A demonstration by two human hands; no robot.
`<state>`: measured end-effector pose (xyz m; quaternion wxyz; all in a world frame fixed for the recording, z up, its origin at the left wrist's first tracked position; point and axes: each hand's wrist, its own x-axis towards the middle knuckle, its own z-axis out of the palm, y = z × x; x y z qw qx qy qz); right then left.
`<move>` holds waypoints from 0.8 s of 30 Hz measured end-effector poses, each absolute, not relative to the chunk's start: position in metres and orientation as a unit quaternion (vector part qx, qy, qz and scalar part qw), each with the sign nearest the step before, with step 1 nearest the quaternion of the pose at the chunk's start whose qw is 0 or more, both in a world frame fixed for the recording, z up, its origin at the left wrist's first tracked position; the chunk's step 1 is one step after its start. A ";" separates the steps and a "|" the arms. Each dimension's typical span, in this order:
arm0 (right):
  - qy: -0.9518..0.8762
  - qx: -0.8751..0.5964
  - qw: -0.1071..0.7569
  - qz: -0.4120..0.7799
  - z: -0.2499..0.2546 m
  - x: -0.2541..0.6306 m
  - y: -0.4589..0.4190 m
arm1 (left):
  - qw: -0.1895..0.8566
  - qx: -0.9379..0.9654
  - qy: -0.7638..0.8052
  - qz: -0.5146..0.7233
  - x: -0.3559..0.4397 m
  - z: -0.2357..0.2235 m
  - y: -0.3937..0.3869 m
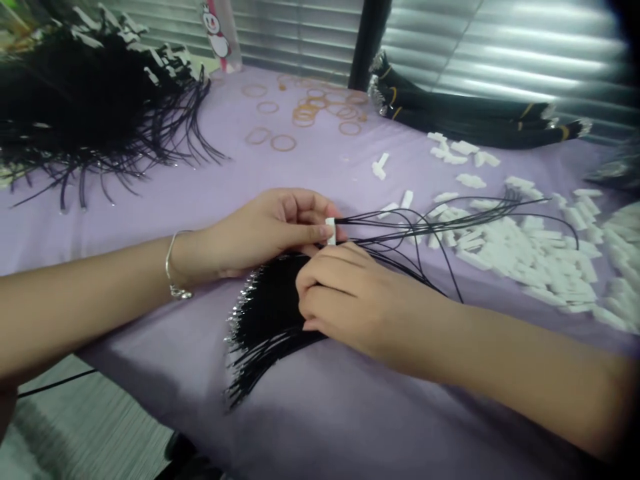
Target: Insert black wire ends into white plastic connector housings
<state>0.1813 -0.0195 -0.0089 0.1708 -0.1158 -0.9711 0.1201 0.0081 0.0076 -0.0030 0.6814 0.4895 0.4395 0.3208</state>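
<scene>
Lower centre of the frame: a fan of thin black wires with silver metal tips point(267, 300) lies partly under the right hand point(350, 293), its fingers curled together; whether they pinch a wire cannot be told. Just above, the left hand point(273, 230) has thumb and fingers clamped on a small white rectangular plastic connector point(331, 225). This lies at frame centre, long axis up and down the frame, just above the right hand's knuckles; the left hand, touching it, is nearer. Thin black leads point(470, 219) extend rightward. Beyond: loose white plastic pieces point(540, 257), right; tan rubber bands point(304, 111), upper centre.
</scene>
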 end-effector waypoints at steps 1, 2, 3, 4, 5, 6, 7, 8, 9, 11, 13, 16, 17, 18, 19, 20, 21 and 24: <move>-0.965 -0.121 0.182 0.144 -0.007 0.182 -0.019 | 0.683 0.489 0.438 0.320 0.008 -0.002 0.007; -0.956 -0.131 0.203 0.168 -0.004 0.183 -0.019 | 0.686 0.488 0.435 0.320 0.008 -0.002 0.007; -0.942 -0.153 0.232 0.187 -0.001 0.185 -0.019 | 0.689 0.487 0.429 0.322 0.007 -0.001 0.006; -0.925 -0.187 0.265 0.196 0.003 0.186 -0.019 | 0.692 0.489 0.423 0.321 0.006 0.000 0.006; -0.907 -0.228 0.297 0.194 0.006 0.189 -0.019 | 0.695 0.493 0.415 0.321 0.006 0.000 0.006; -0.888 -0.272 0.323 0.181 0.008 0.191 -0.018 | 0.695 0.497 0.409 0.320 0.005 0.000 0.006; -0.873 -0.312 0.339 0.160 0.009 0.193 -0.016 | 0.694 0.500 0.408 0.320 0.004 0.000 0.006; -0.862 -0.344 0.346 0.139 0.009 0.195 -0.014 | 0.691 0.502 0.411 0.319 0.004 0.000 0.007; -0.854 -0.369 0.345 0.124 0.008 0.197 -0.011 | 0.688 0.501 0.417 0.319 0.003 0.000 0.007; -0.846 -0.397 0.338 0.110 0.005 0.200 -0.005 | 0.683 0.497 0.425 0.324 0.002 0.000 0.008; -0.840 -0.415 0.331 0.114 0.001 0.201 0.000 | 0.684 0.495 0.425 0.325 0.002 -0.001 0.008; -0.830 -0.439 0.319 0.128 -0.001 0.199 0.005 | 0.685 0.494 0.430 0.320 0.000 -0.002 0.008; -0.826 -0.447 0.317 0.130 -0.001 0.198 0.005 | 0.684 0.494 0.431 0.319 0.000 -0.002 0.008; -0.823 -0.453 0.316 0.131 -0.001 0.198 0.006 | 0.683 0.494 0.433 0.319 -0.001 -0.002 0.008; -0.822 -0.457 0.314 0.133 -0.001 0.197 0.006 | 0.683 0.493 0.434 0.319 -0.001 -0.003 0.008; -0.821 -0.458 0.313 0.134 -0.001 0.197 0.006 | 0.683 0.490 0.436 0.321 -0.001 -0.003 0.008; -0.821 -0.458 0.313 0.136 -0.002 0.197 0.006 | 0.683 0.487 0.439 0.321 -0.001 -0.003 0.007; -0.817 -0.460 0.314 0.148 -0.003 0.197 0.007 | 0.680 0.479 0.453 0.321 -0.002 -0.003 0.007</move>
